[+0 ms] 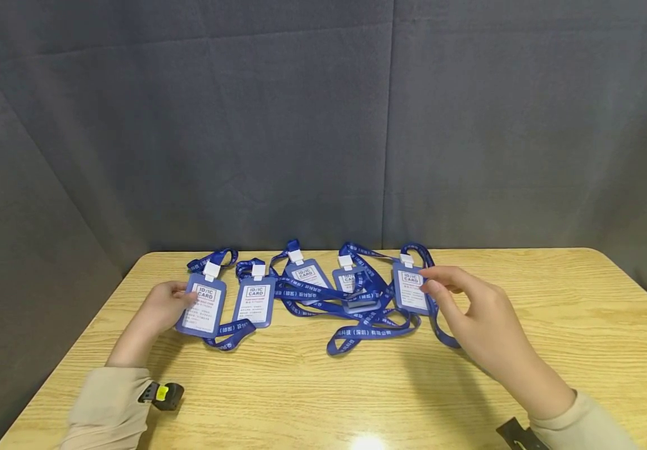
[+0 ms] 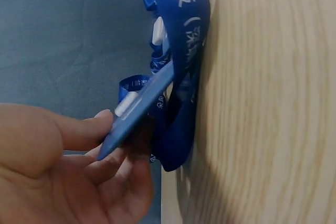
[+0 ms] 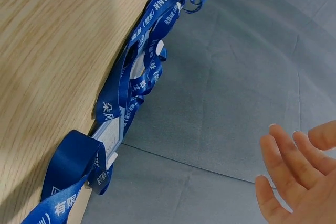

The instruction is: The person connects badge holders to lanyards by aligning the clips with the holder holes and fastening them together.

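My left hand pinches the leftmost blue ID card holder by its side, thumb on the front face. In the left wrist view this card holder shows edge-on between thumb and fingers, tilted up off the table, with its lanyard beyond. My right hand hangs in the air, overlapping the rightmost card holder in the head view. The right wrist view puts that hand well apart from the nearest card holder, its fingers loosely extended and holding nothing.
Between the hands lie more ID card holders, in a row along the far side of the wooden table. Their blue lanyards loop over and between them. A grey cloth hangs behind the table.
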Tool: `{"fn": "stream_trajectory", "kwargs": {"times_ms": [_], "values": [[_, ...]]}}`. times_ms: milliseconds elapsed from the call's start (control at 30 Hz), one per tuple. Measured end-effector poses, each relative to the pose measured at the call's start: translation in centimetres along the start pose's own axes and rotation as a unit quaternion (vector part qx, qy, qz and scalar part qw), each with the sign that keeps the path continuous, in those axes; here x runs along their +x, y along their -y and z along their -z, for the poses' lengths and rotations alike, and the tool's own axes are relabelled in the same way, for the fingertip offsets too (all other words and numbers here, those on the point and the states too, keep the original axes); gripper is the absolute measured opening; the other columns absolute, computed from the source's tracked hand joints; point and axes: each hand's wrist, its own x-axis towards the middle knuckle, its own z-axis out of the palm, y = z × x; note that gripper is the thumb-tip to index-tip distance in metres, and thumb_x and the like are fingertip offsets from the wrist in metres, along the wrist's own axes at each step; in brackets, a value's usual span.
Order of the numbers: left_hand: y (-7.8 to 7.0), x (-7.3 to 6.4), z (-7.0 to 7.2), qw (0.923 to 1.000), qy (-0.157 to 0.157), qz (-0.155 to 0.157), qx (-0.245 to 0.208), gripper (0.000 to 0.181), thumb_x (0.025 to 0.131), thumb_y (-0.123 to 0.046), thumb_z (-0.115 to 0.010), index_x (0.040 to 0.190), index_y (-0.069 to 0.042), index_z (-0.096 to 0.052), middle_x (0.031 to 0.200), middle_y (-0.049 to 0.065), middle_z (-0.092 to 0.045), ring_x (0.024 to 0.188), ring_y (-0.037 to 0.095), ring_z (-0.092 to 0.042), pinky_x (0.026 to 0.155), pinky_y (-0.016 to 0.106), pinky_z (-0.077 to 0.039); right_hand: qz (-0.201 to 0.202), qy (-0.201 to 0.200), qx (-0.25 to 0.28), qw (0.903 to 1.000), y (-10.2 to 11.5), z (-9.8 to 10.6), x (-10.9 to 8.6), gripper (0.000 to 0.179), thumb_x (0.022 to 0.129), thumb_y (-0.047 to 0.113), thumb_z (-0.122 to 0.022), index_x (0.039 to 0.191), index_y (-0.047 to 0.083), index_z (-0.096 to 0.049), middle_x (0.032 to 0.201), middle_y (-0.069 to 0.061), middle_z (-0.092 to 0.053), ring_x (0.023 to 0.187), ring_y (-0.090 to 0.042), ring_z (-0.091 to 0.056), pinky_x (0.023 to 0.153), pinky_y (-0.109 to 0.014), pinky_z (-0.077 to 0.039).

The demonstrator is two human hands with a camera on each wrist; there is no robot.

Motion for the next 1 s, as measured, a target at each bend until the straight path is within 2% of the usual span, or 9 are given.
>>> {"fn": "stream_trajectory", "kwargs": {"times_ms": [100, 200, 333, 533, 767, 1000], "values": [[0.2, 0.1, 0.0, 0.9999, 0.012, 0.006, -0.007, 0.046, 0.103, -0.008, -0.045, 0.136, 0.023, -0.037, 0.117, 0.037, -0.056, 0.088, 0.026, -0.06, 0.067, 0.028, -0.048, 0.008, -0.001, -0.005, 1.0, -0.1, -0.1, 0.0, 0.017, 0.098, 0.01, -0.063, 0.113, 0.011, -0.071, 0.104, -0.004, -0.074, 0.09, -0.022, -0.07, 0.076, -0.045, -0.052], [0.3, 0.2, 0.1, 0.999, 0.018, 0.019, -0.036, 0.049, 0.103, -0.008, -0.046, 0.14, 0.021, -0.032, 0.121, 0.038, -0.054, 0.084, 0.023, -0.062, 0.065, 0.029, -0.05, 0.014, 0.0, -0.006, 0.9999, -0.1, -0.3, 0.0, 0.016, 0.098, 0.008, -0.063, 0.112, 0.009, -0.072, 0.103, -0.004, -0.074, 0.09, -0.022, -0.07, 0.075, -0.046, -0.053], [0.3, 0.2, 0.1, 0.9974, 0.026, 0.033, -0.058, 0.054, 0.104, -0.007, -0.047, 0.144, 0.021, -0.024, 0.129, 0.041, -0.048, 0.091, 0.029, -0.064, 0.074, 0.037, -0.057, 0.016, 0.002, -0.005, 0.9998, -0.3, -0.3, 0.1, 0.016, 0.097, 0.008, -0.063, 0.111, 0.008, -0.072, 0.104, -0.005, -0.074, 0.091, -0.024, -0.07, 0.076, -0.048, -0.053], [0.2, 0.3, 0.1, 0.999, 0.023, 0.036, -0.016, 0.057, 0.103, -0.007, -0.05, 0.144, 0.022, -0.024, 0.136, 0.043, -0.041, 0.107, 0.042, -0.06, 0.087, 0.046, -0.054, 0.013, 0.008, -0.012, 0.9998, -0.4, -0.4, -0.1, 0.016, 0.097, 0.008, -0.064, 0.11, 0.009, -0.072, 0.099, -0.004, -0.075, 0.089, -0.023, -0.07, 0.074, -0.048, -0.053], [-0.1, -0.1, 0.2, 0.9993, 0.007, 0.004, 0.036, 0.055, 0.103, -0.013, -0.049, 0.141, 0.022, -0.03, 0.137, 0.043, -0.039, 0.124, 0.053, -0.044, 0.1, 0.056, -0.042, 0.012, 0.013, -0.01, 0.9998, -0.5, -0.4, -0.2, 0.016, 0.096, 0.007, -0.064, 0.11, 0.008, -0.072, 0.099, -0.006, -0.075, 0.093, -0.029, -0.07, 0.078, -0.052, -0.053], [-0.7, -0.6, 0.4, 0.9977, -0.028, -0.035, 0.051, 0.05, 0.104, -0.018, -0.047, 0.14, 0.016, -0.039, 0.138, 0.037, -0.045, 0.126, 0.053, -0.043, 0.101, 0.061, -0.037, 0.016, 0.013, -0.02, 0.9996, -0.5, -0.3, -0.2, 0.014, 0.096, 0.007, -0.064, 0.108, 0.008, -0.072, 0.099, -0.005, -0.075, 0.092, -0.028, -0.07, 0.077, -0.05, -0.054]]}}
